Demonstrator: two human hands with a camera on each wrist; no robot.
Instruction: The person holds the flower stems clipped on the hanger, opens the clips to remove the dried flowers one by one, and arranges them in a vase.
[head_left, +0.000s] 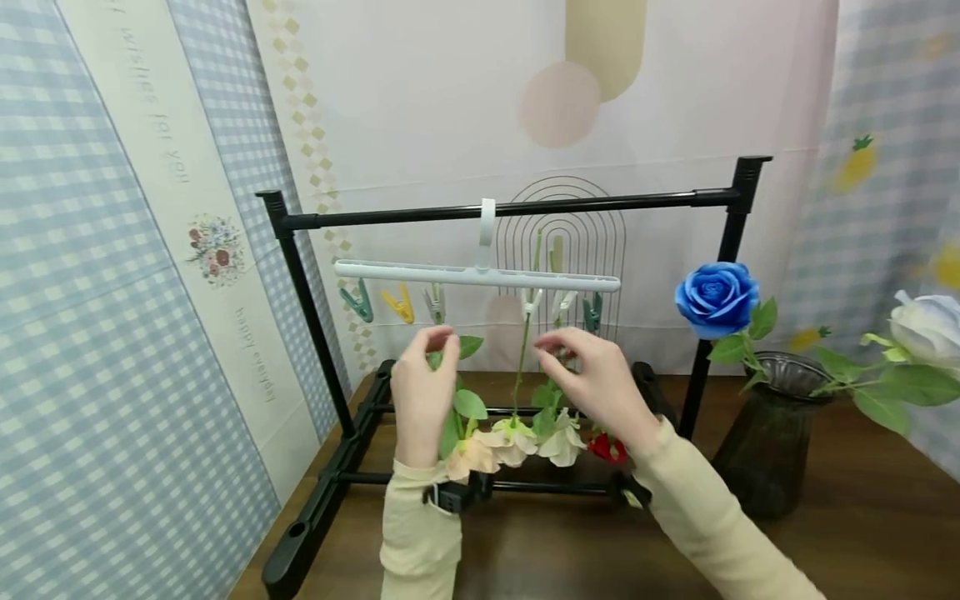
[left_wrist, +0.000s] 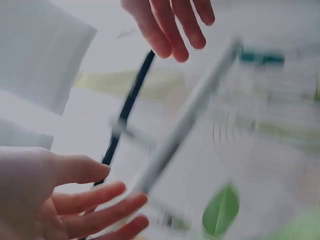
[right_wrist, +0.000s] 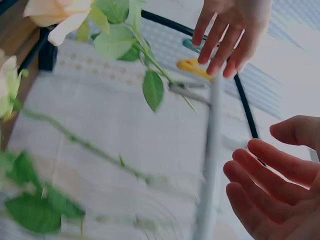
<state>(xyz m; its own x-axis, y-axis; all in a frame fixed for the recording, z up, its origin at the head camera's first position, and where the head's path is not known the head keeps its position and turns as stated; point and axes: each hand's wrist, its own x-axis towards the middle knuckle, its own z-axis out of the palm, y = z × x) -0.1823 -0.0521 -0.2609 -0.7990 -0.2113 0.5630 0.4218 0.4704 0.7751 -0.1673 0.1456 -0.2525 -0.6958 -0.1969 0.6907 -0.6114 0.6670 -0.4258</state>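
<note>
Mid-frame, pale hanger (head_left: pixel 412 272) lies lengthwise left-to-right above left hand (head_left: pixel 423 396) and right hand (head_left: pixel 597 379), all fingers loose, empty; left nearer grey clip (head_left: pixel 436 302).

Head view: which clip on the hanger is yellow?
The yellow clip is second from the left on the hanger, between a teal clip and a grey clip. It's the only yellow one in view.
</note>
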